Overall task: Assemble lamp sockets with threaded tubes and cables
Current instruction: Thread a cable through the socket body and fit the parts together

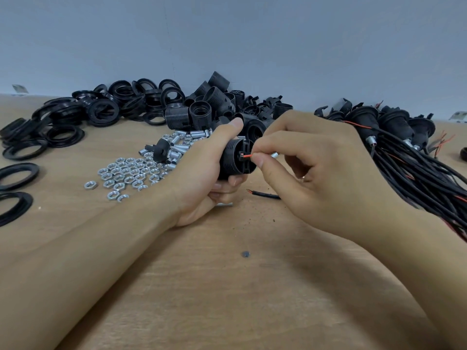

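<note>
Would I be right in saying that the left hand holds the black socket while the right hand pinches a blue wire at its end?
Not quite: the head view shows the wire is red, not blue. The left hand does hold the black socket, and the right hand pinches that wire.

A black ribbed plastic lamp socket (233, 157) is held on its side at the centre of the frame, its terminal end turned to the right. A thin red wire end (248, 156) is seen at that terminal end. A short silver threaded metal tube (275, 155) shows just right of it. A black sheathed cable (265, 195) with a red tip lies on the worktop just below the socket. More black sockets (202, 112) are heaped at upper centre. Finished sockets with black cables (404, 152) are piled at the right.
</note>
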